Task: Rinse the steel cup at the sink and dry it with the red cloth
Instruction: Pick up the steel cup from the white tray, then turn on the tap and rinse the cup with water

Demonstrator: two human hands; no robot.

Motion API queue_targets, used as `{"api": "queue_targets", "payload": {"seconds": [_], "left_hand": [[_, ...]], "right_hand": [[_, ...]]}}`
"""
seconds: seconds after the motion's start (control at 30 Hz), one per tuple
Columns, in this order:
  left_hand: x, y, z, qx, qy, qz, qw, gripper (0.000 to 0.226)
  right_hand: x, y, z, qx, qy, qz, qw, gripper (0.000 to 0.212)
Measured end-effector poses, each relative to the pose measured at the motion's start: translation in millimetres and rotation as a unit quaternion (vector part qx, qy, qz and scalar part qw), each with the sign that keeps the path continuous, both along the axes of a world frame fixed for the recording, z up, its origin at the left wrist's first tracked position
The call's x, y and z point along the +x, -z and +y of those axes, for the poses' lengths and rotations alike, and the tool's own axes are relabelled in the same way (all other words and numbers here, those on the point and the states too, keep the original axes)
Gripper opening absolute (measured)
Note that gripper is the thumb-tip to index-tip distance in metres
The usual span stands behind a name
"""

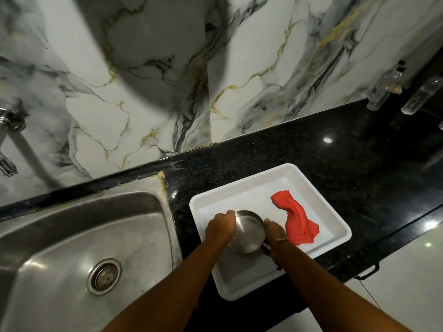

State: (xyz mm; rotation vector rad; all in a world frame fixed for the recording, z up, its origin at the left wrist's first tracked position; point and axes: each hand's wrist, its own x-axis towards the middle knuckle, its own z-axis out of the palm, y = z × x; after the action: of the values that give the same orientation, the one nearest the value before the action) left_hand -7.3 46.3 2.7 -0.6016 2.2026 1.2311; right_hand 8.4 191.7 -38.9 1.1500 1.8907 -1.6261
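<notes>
The steel cup (248,232) sits low over the white tray (242,188), held between both hands. My left hand (221,227) grips its left side and my right hand (274,232) grips its right side. The cup's shiny wall faces me; its opening is turned away. The red cloth (296,224) lies crumpled in the tray just right of my right hand, apart from the cup. The steel sink (79,238) is to the left, with its drain (104,275) in the basin.
A tap (10,123) juts from the marble wall at far left above the sink. The tray rests on a black granite counter (311,149). Two clear bottles (383,89) stand at the back right by the wall.
</notes>
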Motion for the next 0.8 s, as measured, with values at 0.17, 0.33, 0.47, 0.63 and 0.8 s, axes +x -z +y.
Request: {"api": "queue_targets", "payload": {"seconds": [0.17, 0.33, 0.47, 0.63, 0.8], "left_hand": [[-12.2, -22.5, -41.4, 0.098, -0.048, 0.037, 0.993, 0.055], [3.8, -78.6, -106.7, 0.171, -0.055, 0.053, 0.982, 0.024], [17.0, -92.0, -165.5, 0.177, -0.077, 0.082, 0.978, 0.033], [27.1, -91.7, -245.5, 0.124, -0.107, 0.132, 0.978, 0.031], [24.1, -102.2, -318.9, 0.106, -0.154, 0.158, 0.970, 0.042]], "right_hand": [[4.7, -34.4, -12.1, -0.172, 0.048, 0.052, 0.983, 0.038], [13.1, -64.6, -68.4, -0.356, 0.022, 0.112, 0.927, 0.056], [17.4, -80.6, -133.2, -0.471, 0.019, 0.098, 0.876, 0.062], [12.7, -89.5, -214.4, -0.524, -0.013, 0.047, 0.850, 0.057], [-4.9, -89.2, -283.3, -0.554, -0.047, -0.026, 0.831, 0.059]]}}
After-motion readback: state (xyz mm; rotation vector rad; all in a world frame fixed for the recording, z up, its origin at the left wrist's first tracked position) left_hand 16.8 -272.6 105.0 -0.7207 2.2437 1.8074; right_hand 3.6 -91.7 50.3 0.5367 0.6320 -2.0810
